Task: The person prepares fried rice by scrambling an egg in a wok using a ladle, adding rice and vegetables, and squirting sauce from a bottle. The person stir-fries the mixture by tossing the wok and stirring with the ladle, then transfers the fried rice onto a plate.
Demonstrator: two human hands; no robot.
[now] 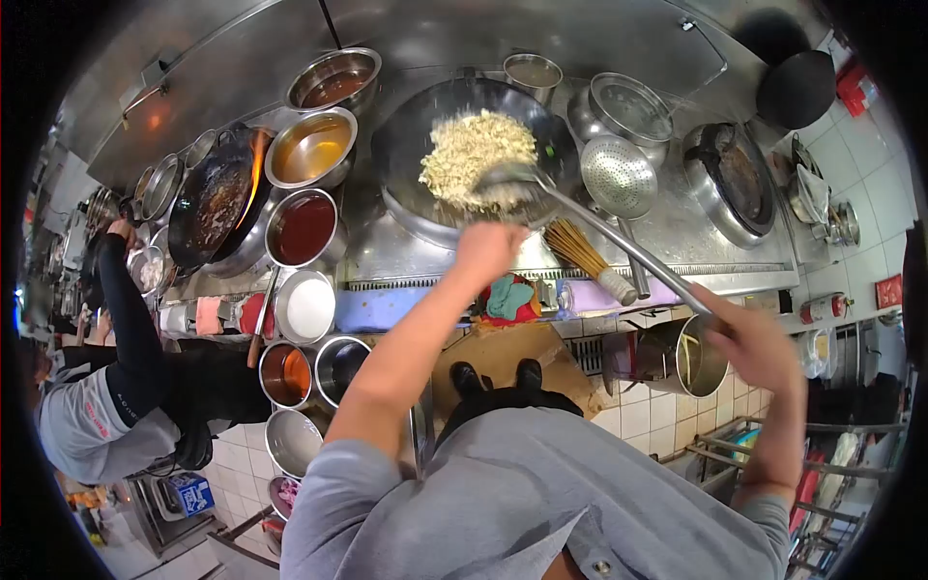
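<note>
Head-worn camera, looking down at a steel cooking range. A person in a grey shirt works with two bare hands at a large dark wok (401,155), which sits just beyond the left hand (491,249). That hand is blurred, its fingers curled at the wok's near rim; I cannot tell whether it grips the rim, a handle or a cloth. The right hand (749,338), lower and farther right, is closed around the end of a long metal ladle (623,244). The ladle slants up and leftward from it, its bowl blurred against a heap of pale, crumbly food (480,150), which lies in the wok straight ahead of the left hand.

Several mishaps seem possible. A hard push of the ladle could throw loose bits over the rim, as the heap is light and broken up. If the left hand's hold were poor, the wok could rock; its fingers are also close to metal that is probably hot. The ladle's shaft passes near a perforated strainer (619,176) and above a bamboo brush (578,246), so a low sweep might knock either. Left of the left hand, a bowl of amber liquid (335,176) stands just beside the wok and could catch stray pieces.
</note>
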